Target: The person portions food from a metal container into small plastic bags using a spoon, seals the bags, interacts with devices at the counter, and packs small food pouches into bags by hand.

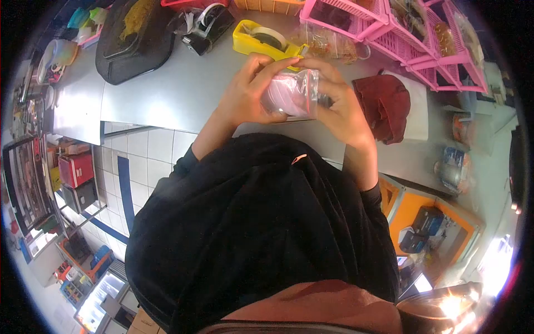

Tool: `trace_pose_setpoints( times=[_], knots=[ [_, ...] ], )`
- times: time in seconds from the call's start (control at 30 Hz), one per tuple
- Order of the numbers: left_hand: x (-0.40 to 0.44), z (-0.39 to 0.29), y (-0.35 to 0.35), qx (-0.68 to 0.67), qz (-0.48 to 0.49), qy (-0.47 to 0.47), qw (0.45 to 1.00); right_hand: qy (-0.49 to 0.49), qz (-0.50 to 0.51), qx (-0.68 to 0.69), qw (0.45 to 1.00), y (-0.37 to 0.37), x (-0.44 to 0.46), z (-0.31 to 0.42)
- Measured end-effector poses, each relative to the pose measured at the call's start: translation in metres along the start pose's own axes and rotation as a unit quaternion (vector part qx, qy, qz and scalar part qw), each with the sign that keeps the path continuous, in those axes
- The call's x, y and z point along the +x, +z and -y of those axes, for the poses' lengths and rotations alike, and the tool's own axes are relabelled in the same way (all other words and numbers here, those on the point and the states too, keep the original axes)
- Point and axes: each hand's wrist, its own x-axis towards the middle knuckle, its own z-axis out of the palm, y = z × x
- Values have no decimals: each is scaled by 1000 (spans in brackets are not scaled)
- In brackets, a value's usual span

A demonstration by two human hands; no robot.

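Between my two hands is a small clear zip bag with something pink inside, its red-edged seal facing right. My left hand grips the bag's left side, fingers bent over the top and thumb underneath. On the other side my right hand holds the seal end, fingers curled round it. Just beyond the fingertips stands a yellow tape dispenser with a roll of tape. To the right of my right hand lies a dark red cloth item, perhaps a cap, on a white sheet.
Pink plastic baskets with packed items line the back right, with clear plastic packets beside them. A black tray-like container and a black tape dispenser stand back left. The metal table's front edge runs before me.
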Motion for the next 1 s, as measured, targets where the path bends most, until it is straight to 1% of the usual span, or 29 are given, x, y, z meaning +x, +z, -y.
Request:
trace_pose_setpoints(
  times=[0.07,0.1,0.17,0.2,0.27,0.3,0.37,0.4,0.43,0.47,0.5,0.53,0.57,0.6,0.63,0.67,0.7,0.73,0.77,0.8,0.83,0.87,0.9,0.93,0.97,1.0],
  knots=[
    [0,-2,0,-11,-1,-14,1000,106,-41,150,982,0,-1,-3],
    [0,-2,0,-22,-2,-28,999,106,-41,151,982,3,-2,-5],
    [-1,-1,1,-20,1,-33,999,113,-84,214,967,8,-5,-7],
    [0,0,1,-18,3,-37,999,113,-84,213,967,6,-4,-5],
    [-1,2,1,-10,-10,-26,1000,91,-127,85,984,0,-3,2],
    [-2,3,0,0,-23,-15,1000,90,-127,85,984,-5,0,7],
    [-3,9,-1,11,-34,-4,999,25,-187,-12,982,-14,2,13],
    [-3,14,0,20,-45,9,999,26,-187,-13,982,-19,0,10],
    [-4,18,-1,19,-44,9,999,74,-233,31,969,-26,-4,5],
    [-6,23,-1,6,-69,-4,998,121,-279,73,950,-35,-8,-1],
    [-8,28,-1,-9,-94,-17,995,185,-314,23,931,-47,-14,-7],
    [-10,36,-3,-31,-104,-18,994,243,-312,-79,915,-61,-23,-25],
    [-12,37,-2,-34,-104,-17,994,298,-306,-179,886,-74,-36,-52],
    [-14,38,0,-149,-141,-83,975,308,-252,-255,881,-87,-60,-96],
    [-18,39,2,-260,-175,-149,938,315,-195,-328,869,-87,-88,-135],
    [-24,38,0,-316,-158,-244,903,393,-152,-389,819,-69,-114,-157],
    [-23,42,-1,-317,-159,-242,903,429,-132,-418,790,-58,-124,-165],
    [-23,48,-1,-503,-151,-241,816,463,-108,-446,759,-46,-131,-168],
    [-21,52,-2,-666,-139,-228,696,438,-147,-494,737,-36,-138,-170],
    [-16,48,-2,-736,-131,-206,632,411,-183,-538,713,-27,-141,-169],
    [-12,44,-2,-733,-136,-208,633,409,-180,-536,716,-28,-150,-178],
    [-8,42,-2,-761,-126,-216,599,360,-311,-469,744,-36,-160,-190],
    [-4,39,-3,-787,-115,-223,563,304,-436,-389,752,-41,-165,-198],
    [1,34,-3,-785,-105,-220,569,286,-540,-269,745,-45,-159,-192],
    [2,35,0,-784,-104,-220,571,260,-630,-143,717,-55,-155,-184],
    [3,40,5,-822,-67,-211,524,243,-648,-184,698,-65,-141,-153]
  ],
)
